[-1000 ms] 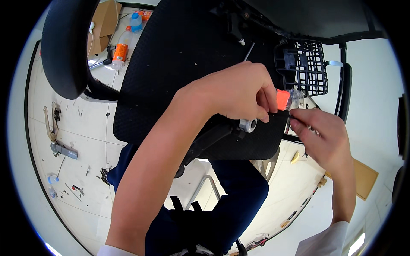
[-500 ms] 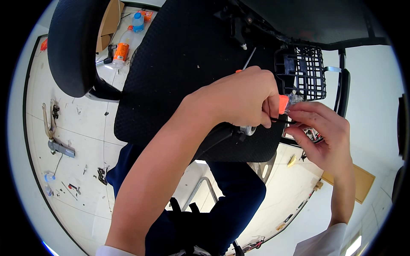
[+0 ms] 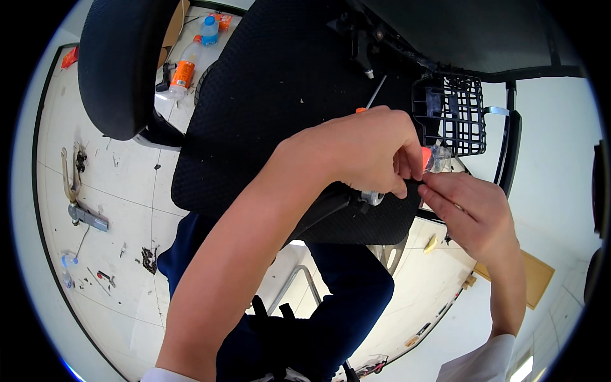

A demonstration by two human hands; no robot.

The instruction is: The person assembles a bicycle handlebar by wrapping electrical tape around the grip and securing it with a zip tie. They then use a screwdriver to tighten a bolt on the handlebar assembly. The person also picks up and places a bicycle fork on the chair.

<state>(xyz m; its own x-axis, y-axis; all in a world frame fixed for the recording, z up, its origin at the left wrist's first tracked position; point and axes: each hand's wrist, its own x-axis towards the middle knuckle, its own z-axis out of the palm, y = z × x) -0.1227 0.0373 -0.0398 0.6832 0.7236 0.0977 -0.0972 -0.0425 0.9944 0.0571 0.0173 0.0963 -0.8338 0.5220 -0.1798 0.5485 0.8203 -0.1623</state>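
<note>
Head view. Left hand (image 3: pixel 382 153): enters from lower left, forearm crossing in front of the black seat (image 3: pixel 254 121). Fingers curled, thumb brought close to the fingertips; pinching the left end of a thin black strip (image 3: pixel 414 186). Right hand (image 3: pixel 471 213): enters from lower right, thumb and index finger pressed together on the strip's right end, remaining fingers bent. Fingertips of the two hands near each other, a short gap between. Strip located between them, near the seat's right edge; mostly hidden by the fingers and dark against the seat, so its full shape cannot be told.

Just beyond the fingertips: a clear plastic bottle (image 3: pixel 440 159) with a red-orange part, partly covered by the left hand. Below the left hand: a silver cylindrical end piece (image 3: pixel 372 198) by a black bar. Farther up the seat: a screwdriver (image 3: pixel 376 92), metal shaft visible, orange handle mostly behind the left hand. Black grid basket (image 3: pixel 453 114) above the right hand, at the seat's right side.

Left margin: padded black armrest (image 3: pixel 127 70); beside it on the pale floor (image 3: pixel 127 184), a bottle with an orange label (image 3: pixel 184 71) and a blue-capped bottle (image 3: pixel 209 30). Lower on the floor: a hammer (image 3: pixel 89 217).
</note>
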